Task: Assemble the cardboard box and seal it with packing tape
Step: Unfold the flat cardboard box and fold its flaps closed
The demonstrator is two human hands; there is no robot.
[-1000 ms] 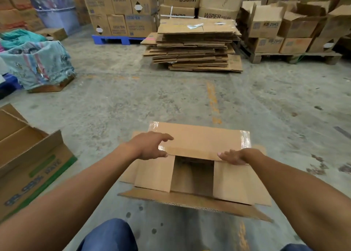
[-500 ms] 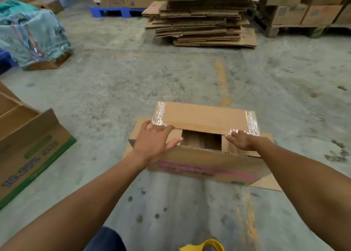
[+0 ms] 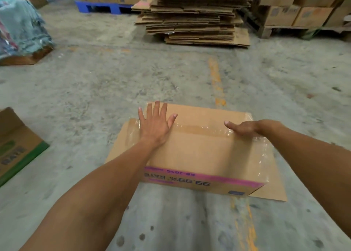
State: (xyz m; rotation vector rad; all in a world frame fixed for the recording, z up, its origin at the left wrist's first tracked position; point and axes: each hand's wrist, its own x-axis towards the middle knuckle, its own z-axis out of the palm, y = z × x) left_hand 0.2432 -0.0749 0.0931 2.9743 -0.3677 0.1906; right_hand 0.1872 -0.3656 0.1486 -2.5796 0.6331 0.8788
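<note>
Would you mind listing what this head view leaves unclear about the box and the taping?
- Seam between the top flaps: partly covered by the left hand and right hand; whether the cardboard box has fresh tape is unclear.
- Old clear tape: glare hides its edges.
- Packing tape roll: not in view.
- Stacked cartons: print too blurred.

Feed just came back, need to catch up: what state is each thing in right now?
cardboard box: on the floor, top flaps folded shut, old clear tape on it.
left hand: flat, fingers spread, pressing the flaps.
right hand: open, resting on the flap seam.
stack of flattened cartons: lying flat, unassembled.
box at left: flaps open.
</note>
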